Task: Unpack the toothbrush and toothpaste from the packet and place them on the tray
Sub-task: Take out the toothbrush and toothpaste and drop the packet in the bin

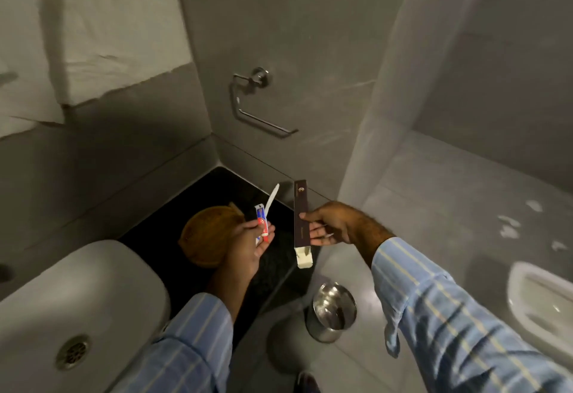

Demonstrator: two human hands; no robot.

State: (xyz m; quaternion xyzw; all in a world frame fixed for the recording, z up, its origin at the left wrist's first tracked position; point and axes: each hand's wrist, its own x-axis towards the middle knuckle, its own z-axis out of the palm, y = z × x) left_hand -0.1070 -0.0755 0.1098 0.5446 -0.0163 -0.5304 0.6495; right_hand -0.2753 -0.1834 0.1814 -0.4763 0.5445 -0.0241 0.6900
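White sink (83,293) at lower left, steel bin (331,310) on floor below counter edge. Left hand (248,243), palm up, fingers curled around toothpaste (262,222) tube and white toothbrush (272,196), both raised above black counter (273,268). Right hand (328,222) pinches dark brown packet (300,212) upright, pale flap open at lower end. Round wooden tray (204,237) sits on counter just behind left hand, nothing visible in it. Empty roll holder (257,104) on far wall.

No text can be read: print on the toothpaste (261,221) and packet (300,211) is too small.
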